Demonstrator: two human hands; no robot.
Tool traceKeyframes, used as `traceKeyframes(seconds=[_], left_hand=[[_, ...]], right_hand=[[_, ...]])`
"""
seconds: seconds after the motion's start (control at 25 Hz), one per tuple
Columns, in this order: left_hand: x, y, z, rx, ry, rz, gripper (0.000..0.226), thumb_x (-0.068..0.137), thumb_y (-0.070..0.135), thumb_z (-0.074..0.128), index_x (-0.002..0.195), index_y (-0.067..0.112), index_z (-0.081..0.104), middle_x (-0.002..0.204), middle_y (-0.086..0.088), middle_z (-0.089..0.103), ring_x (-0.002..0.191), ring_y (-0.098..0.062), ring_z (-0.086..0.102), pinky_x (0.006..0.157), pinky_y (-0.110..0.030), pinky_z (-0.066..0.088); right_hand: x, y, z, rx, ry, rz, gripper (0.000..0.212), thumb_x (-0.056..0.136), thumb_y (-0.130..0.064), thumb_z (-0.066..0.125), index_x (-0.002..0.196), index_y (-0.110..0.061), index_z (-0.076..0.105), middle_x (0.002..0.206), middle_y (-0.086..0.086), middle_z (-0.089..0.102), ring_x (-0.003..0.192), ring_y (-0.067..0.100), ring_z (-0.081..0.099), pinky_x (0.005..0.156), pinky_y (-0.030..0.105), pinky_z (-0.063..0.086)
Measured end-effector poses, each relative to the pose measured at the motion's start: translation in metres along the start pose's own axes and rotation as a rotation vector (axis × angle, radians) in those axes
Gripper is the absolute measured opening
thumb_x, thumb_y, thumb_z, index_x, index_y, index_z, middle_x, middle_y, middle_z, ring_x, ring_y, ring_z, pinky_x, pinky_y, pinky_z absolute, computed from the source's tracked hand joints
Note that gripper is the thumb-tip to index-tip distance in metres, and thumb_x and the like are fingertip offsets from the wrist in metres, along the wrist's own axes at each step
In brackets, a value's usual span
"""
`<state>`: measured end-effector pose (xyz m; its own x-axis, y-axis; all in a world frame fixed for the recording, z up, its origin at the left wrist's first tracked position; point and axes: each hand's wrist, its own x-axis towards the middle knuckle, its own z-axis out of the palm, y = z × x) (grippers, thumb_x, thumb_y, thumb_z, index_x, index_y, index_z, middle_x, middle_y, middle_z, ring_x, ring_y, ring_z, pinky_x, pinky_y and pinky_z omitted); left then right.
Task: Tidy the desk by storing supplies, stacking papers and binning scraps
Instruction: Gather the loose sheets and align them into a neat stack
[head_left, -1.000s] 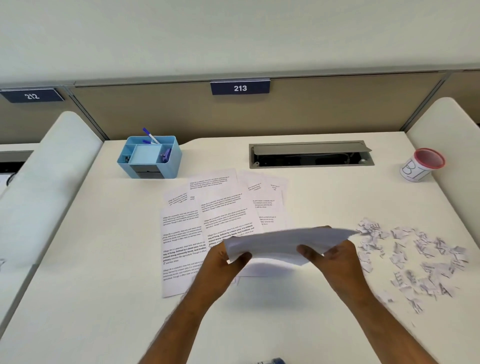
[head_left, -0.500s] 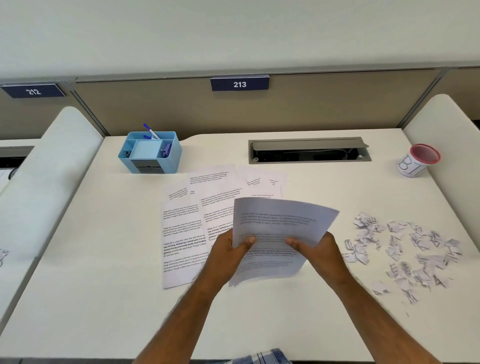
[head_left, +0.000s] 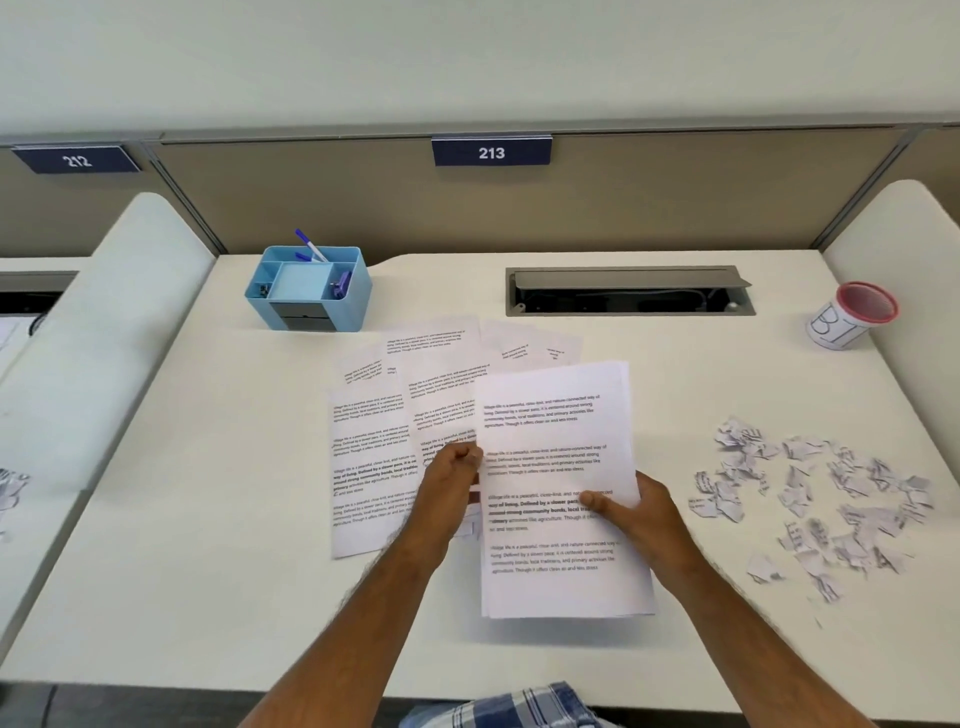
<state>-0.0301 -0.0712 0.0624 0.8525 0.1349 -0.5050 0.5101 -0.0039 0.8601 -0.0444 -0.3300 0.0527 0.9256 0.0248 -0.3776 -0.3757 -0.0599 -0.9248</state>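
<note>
A small stack of printed sheets (head_left: 558, 467) faces me over the middle of the white desk (head_left: 208, 519). My right hand (head_left: 636, 512) grips its right edge, thumb on top of the print. My left hand (head_left: 452, 475) pinches the stack's left edge with curled fingers. Several more printed sheets (head_left: 379, 441) lie fanned out on the desk to the left and behind. A heap of torn paper scraps (head_left: 815, 493) lies at the right. A blue organiser (head_left: 309, 288) with pens stands at the back left.
A white cup with a red rim (head_left: 852, 314), lettered as a bin, stands at the back right. A grey cable hatch (head_left: 628, 291) is set into the desk's back. White side dividers (head_left: 104, 322) flank the desk, and a brown partition closes the back.
The stack, held edge-on and flat a second ago, has been turned face-up toward me and lowered closer to the desk. My right thumb now lies on the printed face.
</note>
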Motion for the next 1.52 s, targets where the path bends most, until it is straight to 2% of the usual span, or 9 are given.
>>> traceKeyframes(seconds=[0.16, 0.28, 0.52, 0.8, 0.96, 1.2, 1.32, 1.4, 1.52], left_hand=[[0.037, -0.046, -0.022, 0.223, 0.367, -0.12, 0.042, 0.085, 0.039, 0.074, 0.116, 0.013, 0.065, 0.119, -0.001, 0.061, 0.111, -0.025, 0.063, 0.098, -0.041, 0.054], [0.056, -0.063, -0.032, 0.35, 0.422, -0.216, 0.066, 0.068, 0.048, 0.076, 0.119, 0.007, 0.063, 0.121, -0.011, 0.058, 0.114, -0.034, 0.06, 0.1, -0.046, 0.053], [0.06, -0.051, -0.016, 0.653, 0.386, -0.242, 0.086, 0.075, 0.037, 0.089, 0.133, -0.001, 0.038, 0.135, -0.019, 0.05, 0.127, -0.04, 0.053, 0.103, -0.047, 0.046], [0.065, -0.057, -0.022, 0.407, 0.29, -0.11, 0.034, 0.086, 0.012, 0.069, 0.12, 0.006, 0.069, 0.121, -0.011, 0.072, 0.115, -0.03, 0.067, 0.096, -0.034, 0.054], [0.049, -0.038, -0.035, 0.205, 0.232, -0.062, 0.026, 0.092, 0.008, 0.062, 0.113, 0.02, 0.069, 0.113, 0.0, 0.073, 0.098, -0.021, 0.07, 0.085, -0.046, 0.063], [0.017, -0.012, -0.07, 0.093, 0.225, 0.084, 0.03, 0.098, 0.005, 0.061, 0.118, 0.026, 0.067, 0.113, 0.011, 0.074, 0.101, -0.013, 0.071, 0.073, -0.033, 0.062], [0.0, -0.006, -0.078, 0.041, 0.124, 0.13, 0.035, 0.1, 0.009, 0.061, 0.129, 0.028, 0.065, 0.124, 0.013, 0.073, 0.11, -0.012, 0.07, 0.081, -0.039, 0.063], [-0.013, -0.006, -0.075, 0.021, 0.029, 0.129, 0.039, 0.1, 0.011, 0.063, 0.134, 0.03, 0.062, 0.129, 0.013, 0.07, 0.117, -0.012, 0.067, 0.092, -0.042, 0.059], [-0.029, -0.01, -0.063, 0.07, -0.065, 0.112, 0.042, 0.098, 0.013, 0.067, 0.136, 0.03, 0.06, 0.13, 0.017, 0.069, 0.122, -0.005, 0.064, 0.103, -0.032, 0.05]], right_hand=[[0.0, 0.012, -0.014, -0.034, 0.062, 0.009, 0.035, 0.08, -0.023, 0.086, 0.111, -0.017, 0.072, 0.1, -0.004, 0.08, 0.089, 0.018, 0.078, 0.072, 0.031, 0.062], [0.0, 0.022, -0.02, -0.04, 0.083, 0.026, 0.034, 0.08, -0.022, 0.086, 0.11, -0.016, 0.072, 0.1, -0.003, 0.08, 0.09, 0.02, 0.078, 0.08, 0.041, 0.063], [0.004, 0.036, -0.021, -0.065, 0.091, 0.06, 0.036, 0.079, -0.025, 0.087, 0.111, -0.018, 0.072, 0.101, -0.002, 0.08, 0.091, 0.021, 0.078, 0.088, 0.051, 0.061], [0.01, 0.036, -0.026, -0.093, 0.129, 0.04, 0.036, 0.079, -0.029, 0.087, 0.11, -0.019, 0.072, 0.1, -0.006, 0.08, 0.089, 0.015, 0.077, 0.084, 0.043, 0.062], [0.013, 0.035, -0.03, -0.111, 0.182, 0.007, 0.036, 0.081, -0.027, 0.085, 0.113, -0.019, 0.07, 0.102, -0.009, 0.078, 0.089, 0.009, 0.076, 0.08, 0.034, 0.059], [0.024, 0.035, -0.034, -0.125, 0.22, -0.018, 0.034, 0.085, -0.019, 0.082, 0.117, -0.018, 0.069, 0.107, -0.008, 0.078, 0.093, 0.009, 0.075, 0.086, 0.038, 0.059], [0.027, 0.032, -0.03, -0.113, 0.205, -0.014, 0.029, 0.088, -0.02, 0.079, 0.116, -0.022, 0.069, 0.107, -0.01, 0.078, 0.094, 0.01, 0.075, 0.085, 0.035, 0.06], [0.028, 0.025, -0.02, -0.056, 0.18, -0.016, 0.027, 0.092, -0.023, 0.075, 0.118, -0.023, 0.068, 0.109, -0.01, 0.077, 0.097, 0.01, 0.075, 0.077, 0.023, 0.06], [0.03, 0.009, 0.0, 0.021, 0.138, -0.017, 0.028, 0.099, -0.031, 0.065, 0.124, -0.022, 0.067, 0.114, -0.008, 0.077, 0.1, 0.01, 0.074, 0.076, 0.019, 0.059]])
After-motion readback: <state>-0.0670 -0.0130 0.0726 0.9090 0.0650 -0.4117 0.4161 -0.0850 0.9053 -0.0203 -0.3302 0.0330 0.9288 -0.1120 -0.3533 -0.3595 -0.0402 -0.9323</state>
